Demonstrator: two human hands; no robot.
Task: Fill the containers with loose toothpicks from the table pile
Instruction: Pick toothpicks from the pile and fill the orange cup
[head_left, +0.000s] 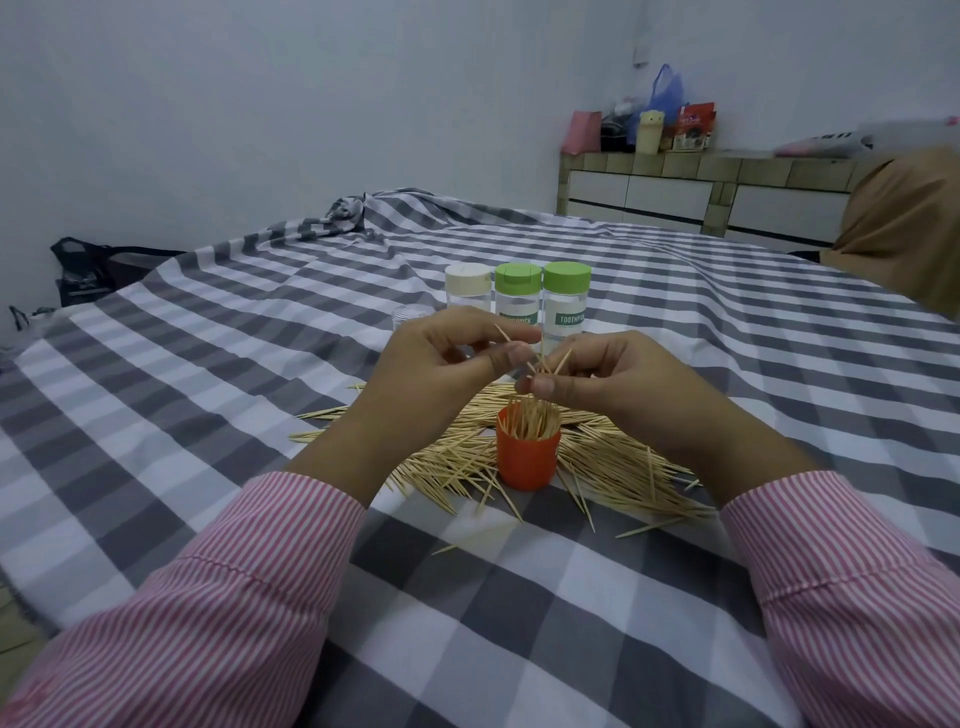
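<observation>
— How far along are you?

— The orange cup (527, 457) right under my hands is packed with upright toothpicks, yet the pile (613, 467) around it is big. The three capped bottles (517, 304) just beyond my fingers look unfilled.

— And the hands?

— Close together: left hand (441, 358) and right hand (597, 379) each pinch a few toothpicks (543, 358) above the cup.

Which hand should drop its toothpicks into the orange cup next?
Probably the right hand. It pinches a few wooden toothpicks almost directly above the open orange plastic cup, already partly filled. The left hand pinches one too, but sits farther to the left of the cup.
</observation>
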